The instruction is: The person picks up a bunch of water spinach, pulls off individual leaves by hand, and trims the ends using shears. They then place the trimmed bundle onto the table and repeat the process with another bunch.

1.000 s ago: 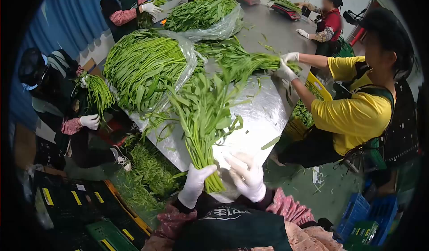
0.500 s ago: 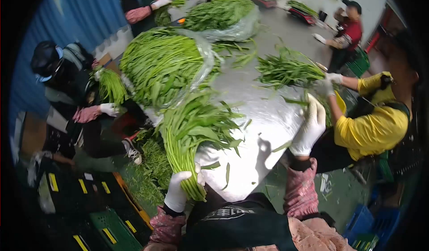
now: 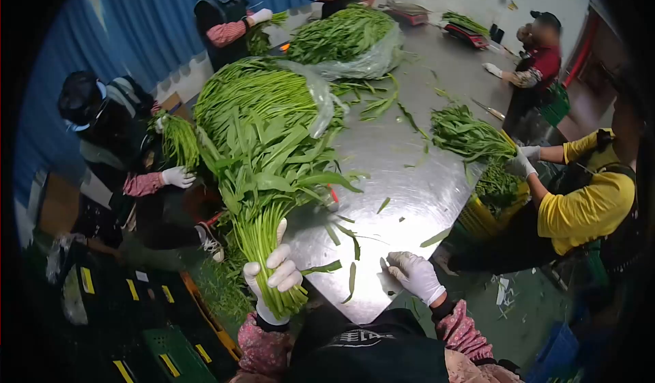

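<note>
My left hand (image 3: pixel 276 277), in a white glove, is wrapped round the stems of a bunch of water spinach (image 3: pixel 263 229). The cut stem ends point toward me, and the leaves spread away over the table's left side. Low over the near part of the metal table (image 3: pixel 382 158) is my right hand (image 3: pixel 417 277), also gloved. Its fingers reach left, somewhat bent and apart, with nothing visible in them. Loose leaves (image 3: pixel 352 281) lie around it on the metal, and a longer leaf (image 3: pixel 435 237) rests near the right edge.
Behind my bunch stands a large bagged heap of water spinach (image 3: pixel 266 100), with another heap (image 3: pixel 344 35) farther back. At right, a person in yellow sleeves (image 3: pixel 583 205) handles greens (image 3: pixel 471 134). A knife (image 3: pixel 488 109) lies beyond. Crates (image 3: pixel 177 356) sit lower left; other people stand around.
My right hand has come down and left from its raised position to the tabletop. The bunch in my left hand has shifted slightly left. The person in yellow has drawn their greens rightward.
</note>
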A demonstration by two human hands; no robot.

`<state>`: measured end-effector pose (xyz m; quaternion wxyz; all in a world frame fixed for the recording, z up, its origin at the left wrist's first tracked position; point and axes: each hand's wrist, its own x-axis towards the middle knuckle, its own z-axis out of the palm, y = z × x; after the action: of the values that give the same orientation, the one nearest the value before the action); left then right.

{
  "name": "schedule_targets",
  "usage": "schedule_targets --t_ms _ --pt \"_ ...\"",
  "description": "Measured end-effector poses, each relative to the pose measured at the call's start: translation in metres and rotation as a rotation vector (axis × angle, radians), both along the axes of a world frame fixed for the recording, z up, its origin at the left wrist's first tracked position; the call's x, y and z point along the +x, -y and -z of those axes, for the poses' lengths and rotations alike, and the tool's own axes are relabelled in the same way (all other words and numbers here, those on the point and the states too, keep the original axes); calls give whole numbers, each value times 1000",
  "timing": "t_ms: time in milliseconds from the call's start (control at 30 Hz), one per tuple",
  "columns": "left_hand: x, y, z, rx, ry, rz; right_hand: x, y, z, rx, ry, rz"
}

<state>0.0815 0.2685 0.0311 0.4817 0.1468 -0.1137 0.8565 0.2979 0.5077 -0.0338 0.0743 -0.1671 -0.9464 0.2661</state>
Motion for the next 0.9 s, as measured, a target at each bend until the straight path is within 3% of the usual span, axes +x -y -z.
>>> schedule_targets --t_ms 167,267,667,900 --pt "22 -37 11 101 -12 142 15 -7 -4 -165 -123 91" --pt "28 -42 24 117 -81 194 18 -13 -2 -122 -133 95" --pt "64 -36 1 136 297 33 -2 -13 12 -126 -163 -82" --pt "54 -43 -21 102 240 14 -6 -7 22 -140 -97 -154"
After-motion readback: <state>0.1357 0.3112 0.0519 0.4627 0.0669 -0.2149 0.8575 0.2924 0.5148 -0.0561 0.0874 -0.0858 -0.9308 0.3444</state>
